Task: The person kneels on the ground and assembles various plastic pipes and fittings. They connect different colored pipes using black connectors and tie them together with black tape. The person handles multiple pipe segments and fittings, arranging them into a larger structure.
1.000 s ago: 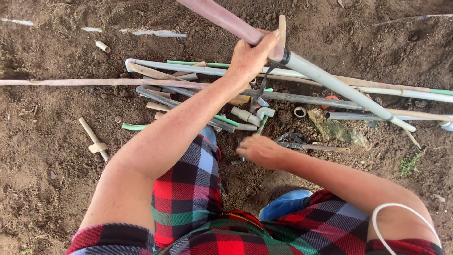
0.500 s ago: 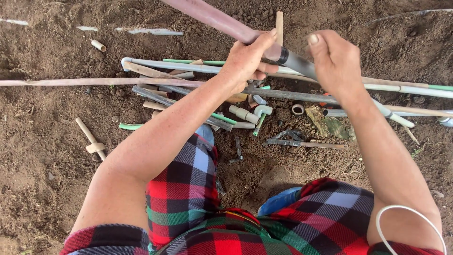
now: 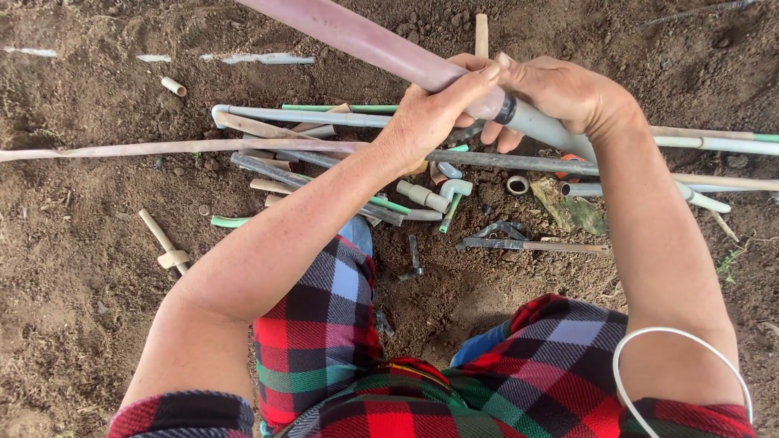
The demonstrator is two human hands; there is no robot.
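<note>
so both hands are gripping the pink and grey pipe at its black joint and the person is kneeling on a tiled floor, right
Not quite: the head view shows bare brown soil, not a tiled floor. The rest holds: the left hand and right hand both grip the pink and grey pipe at its black joint.

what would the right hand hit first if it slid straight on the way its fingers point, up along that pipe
Most likely the left hand: the right hand grips the grey pipe at the dark joint, and the left hand wraps the pinkish pipe right beside it, their fingers nearly touching.

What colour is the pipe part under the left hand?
Pale pink, seen in the head view: the pipe under the left hand.
</note>
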